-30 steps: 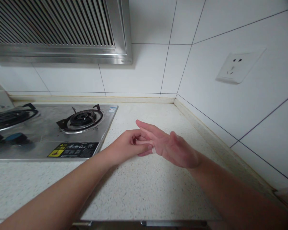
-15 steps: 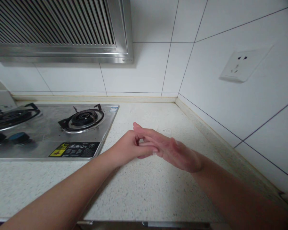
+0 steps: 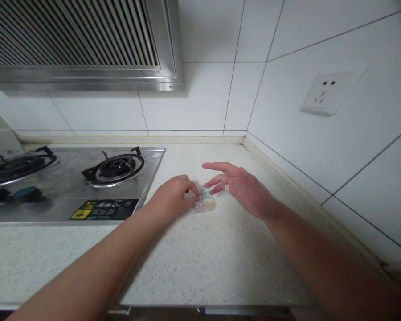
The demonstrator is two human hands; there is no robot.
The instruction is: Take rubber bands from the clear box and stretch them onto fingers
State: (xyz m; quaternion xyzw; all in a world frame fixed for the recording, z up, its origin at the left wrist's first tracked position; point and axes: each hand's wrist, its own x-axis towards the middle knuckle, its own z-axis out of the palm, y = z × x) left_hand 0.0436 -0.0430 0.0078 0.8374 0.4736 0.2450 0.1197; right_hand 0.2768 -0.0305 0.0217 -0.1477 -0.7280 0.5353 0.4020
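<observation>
A small, flat, clear plastic box [image 3: 208, 205] lies on the speckled countertop, with yellow, green and pinkish spots showing in it. The kind of its contents is too small to make out. My left hand [image 3: 177, 196] is closed at the box's left side, its thumb and forefinger pinching there and covering part of it. To the right, my right hand [image 3: 245, 187] is open, fingers spread and pointing left. Its lower fingertips hover near the box's upper right edge, and nothing is in it.
A steel gas hob [image 3: 60, 187] with black burners stands to the left on the pale countertop [image 3: 200, 263]. The range hood [image 3: 167, 80] hangs above it. White tiled walls meet at the back corner, and a socket [image 3: 324, 96] is on the right wall.
My hands were together, fingers overlapping, and have come apart. The clear box now shows between them. My left hand has lowered to its side, while the right has drawn away and spread its fingers.
</observation>
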